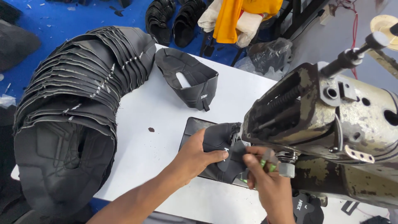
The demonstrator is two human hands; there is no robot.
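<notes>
The black shoe upper [222,145] is lying on the white bench [145,157], pushed up against the worn sewing machine [331,124], and both hands are gripping it. The left hand [195,155] is pressing down on its near side, thumb pinching the fabric. The right hand [265,182] is pinching the upper's edge just below the machine's head, and it is also holding a small green-handled tool [267,164] between its fingers. Beyond the left hand, a second finished upper [188,79] is sitting upright on the bench. Further to the left of that hand, a long fanned stack of black uppers [74,108] is curving across the bench edge. Beyond the bench, yellow cloth [232,16] is hanging over the blue floor [62,20].
</notes>
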